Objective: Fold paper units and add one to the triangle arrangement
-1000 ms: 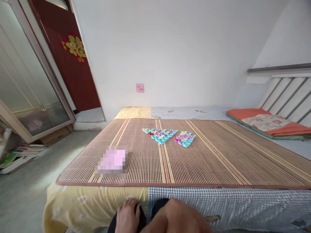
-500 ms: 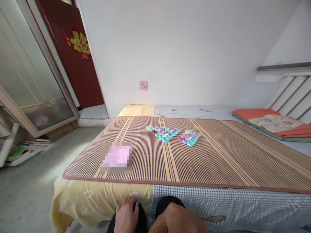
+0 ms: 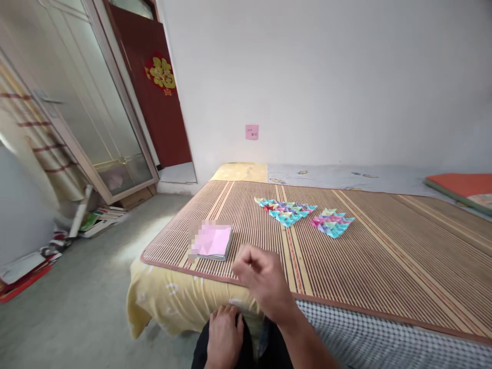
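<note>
My right hand [image 3: 262,277] is raised over the near edge of the woven mat, its fingers curled into a loose fist with nothing visible in them. Closest to it, on its left, lies a stack of square paper [image 3: 218,241] with a pink sheet on top; part of the stack is blurred out. My left hand [image 3: 225,330] rests on my knee, fingers laid over the dark cloth. Farther back on the mat are two groups of colourful folded paper pieces, a larger one [image 3: 287,211] and a smaller one [image 3: 332,223], set in triangle-like rows.
The striped mat [image 3: 369,256] covers most of the bed. A folded orange quilt [image 3: 461,184] lies at the far right. On the wall sticks a pink note [image 3: 251,132]. Books [image 3: 102,219] sit on the floor by the glass door [image 3: 111,113] at left.
My right hand has lifted from my knee and moved up over the mat's edge, curling its fingers. My left hand stays on my knee. The view has turned to the left.
</note>
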`<move>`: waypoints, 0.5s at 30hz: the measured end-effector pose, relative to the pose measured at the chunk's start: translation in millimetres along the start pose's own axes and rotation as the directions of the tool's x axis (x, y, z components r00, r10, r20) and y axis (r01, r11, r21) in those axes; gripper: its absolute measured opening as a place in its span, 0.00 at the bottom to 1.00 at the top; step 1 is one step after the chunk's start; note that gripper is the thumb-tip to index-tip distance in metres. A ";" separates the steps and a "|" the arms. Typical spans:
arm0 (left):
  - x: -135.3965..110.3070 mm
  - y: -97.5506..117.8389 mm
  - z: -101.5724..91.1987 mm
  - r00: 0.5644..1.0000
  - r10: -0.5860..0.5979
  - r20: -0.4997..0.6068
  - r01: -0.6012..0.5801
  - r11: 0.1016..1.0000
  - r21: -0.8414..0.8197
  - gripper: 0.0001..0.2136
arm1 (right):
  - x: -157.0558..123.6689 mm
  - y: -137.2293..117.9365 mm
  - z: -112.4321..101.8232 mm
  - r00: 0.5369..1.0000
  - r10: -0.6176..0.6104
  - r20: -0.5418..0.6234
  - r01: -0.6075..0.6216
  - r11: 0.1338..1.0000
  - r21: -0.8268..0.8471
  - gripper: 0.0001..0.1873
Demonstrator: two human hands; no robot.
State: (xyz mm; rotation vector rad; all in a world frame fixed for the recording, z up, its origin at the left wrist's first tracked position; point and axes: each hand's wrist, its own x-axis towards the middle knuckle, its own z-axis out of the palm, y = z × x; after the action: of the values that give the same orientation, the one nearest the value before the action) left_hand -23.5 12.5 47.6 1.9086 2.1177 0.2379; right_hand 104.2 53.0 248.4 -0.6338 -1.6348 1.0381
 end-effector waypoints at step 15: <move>1.9 -1.1 10.3 0.998 0.034 -0.052 -0.036 0.999 -0.041 0.16 | 67.1 161.3 51.2 0.942 0.228 0.245 0.133 0.416 -0.899 0.07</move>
State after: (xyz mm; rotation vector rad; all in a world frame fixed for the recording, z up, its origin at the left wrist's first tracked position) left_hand -21.5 13.6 37.2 1.9364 2.0958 0.3392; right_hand 20.0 169.7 136.9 -1.2792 -2.5035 0.1389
